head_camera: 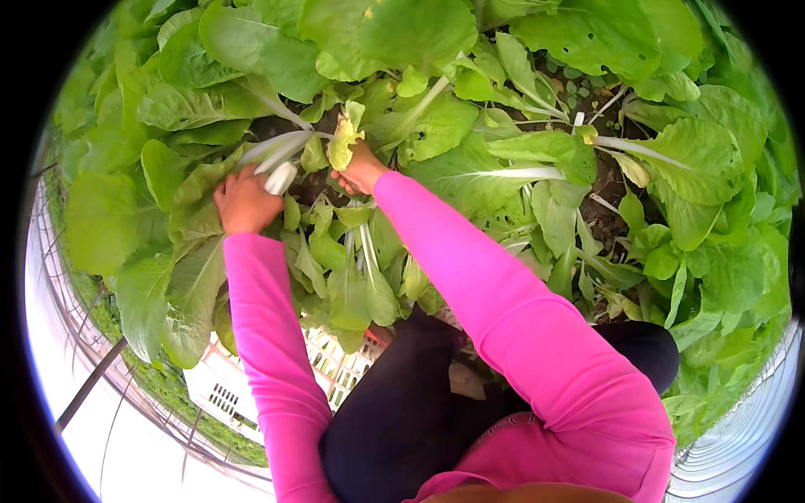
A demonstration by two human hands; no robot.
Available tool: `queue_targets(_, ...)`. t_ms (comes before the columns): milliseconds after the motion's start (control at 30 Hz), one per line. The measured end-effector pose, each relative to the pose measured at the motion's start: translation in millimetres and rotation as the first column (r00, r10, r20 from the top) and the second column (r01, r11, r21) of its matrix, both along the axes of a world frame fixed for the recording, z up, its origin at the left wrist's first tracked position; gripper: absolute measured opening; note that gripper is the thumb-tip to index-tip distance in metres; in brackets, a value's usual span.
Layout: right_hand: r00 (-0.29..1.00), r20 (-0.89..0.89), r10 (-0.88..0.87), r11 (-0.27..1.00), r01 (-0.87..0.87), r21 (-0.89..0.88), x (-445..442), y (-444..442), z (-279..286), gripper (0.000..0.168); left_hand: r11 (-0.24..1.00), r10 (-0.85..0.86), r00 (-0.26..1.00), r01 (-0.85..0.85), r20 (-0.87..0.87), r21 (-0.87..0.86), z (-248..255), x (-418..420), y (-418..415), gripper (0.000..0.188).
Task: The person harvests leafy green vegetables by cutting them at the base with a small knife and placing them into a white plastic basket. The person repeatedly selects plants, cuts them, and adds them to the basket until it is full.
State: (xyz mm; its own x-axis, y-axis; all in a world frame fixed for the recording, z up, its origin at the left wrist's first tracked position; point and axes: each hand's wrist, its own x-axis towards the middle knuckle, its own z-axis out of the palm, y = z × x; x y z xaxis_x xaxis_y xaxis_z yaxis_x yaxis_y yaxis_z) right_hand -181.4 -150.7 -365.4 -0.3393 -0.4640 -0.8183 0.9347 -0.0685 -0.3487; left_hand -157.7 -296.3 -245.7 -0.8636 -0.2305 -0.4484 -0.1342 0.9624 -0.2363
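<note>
My left hand (249,200) is closed around the white stalks of a leafy green vegetable plant (280,177), whose big leaves spread to the left. Just right of it, low among the plants, my right hand (353,168) has its fingers curled. A yellowed leaf (344,139) covers part of that hand, so whether it grips anything is hidden. Beneath the hands, smaller leaves with thin pale stems (371,251) hang down. Bare dark soil (311,188) shows between the two hands.
A white slatted plastic crate (223,393) stands below the plants, beside my bent knee. Dense leafy greens (597,38), some with holes, fill the far side and the right. Soil with fallen leaf pieces (607,217) shows right of my right arm.
</note>
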Motion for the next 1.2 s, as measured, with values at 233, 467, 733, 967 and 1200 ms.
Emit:
queue_targets(233,0.718,-0.666,0.202,0.954,0.009,0.298,41,30,9,0.019,0.981,-0.189,0.968,0.193,-0.166,0.008,14,21,20,0.033)
queue_targets(467,0.843,-0.466,-0.267,0.946,0.321,0.039,79,85,50,0.034,0.95,-0.29,0.897,0.313,-0.334,0.014,34,46,52,0.043)
queue_targets(733,0.65,-0.242,-0.72,0.693,0.65,-0.314,76,117,77,0.051,0.872,-0.277,0.827,0.431,-0.488,0.234,81,71,127,0.036)
queue_targets(967,0.562,-0.063,-0.825,0.546,0.761,-0.35,62,138,92,0.045,0.804,-0.274,0.852,0.457,-0.446,0.38,87,87,157,0.033)
queue_targets(1200,0.383,-0.455,-0.804,0.556,0.756,-0.346,72,173,119,0.052,0.623,0.016,0.955,0.223,-0.297,0.75,122,88,171,0.031)
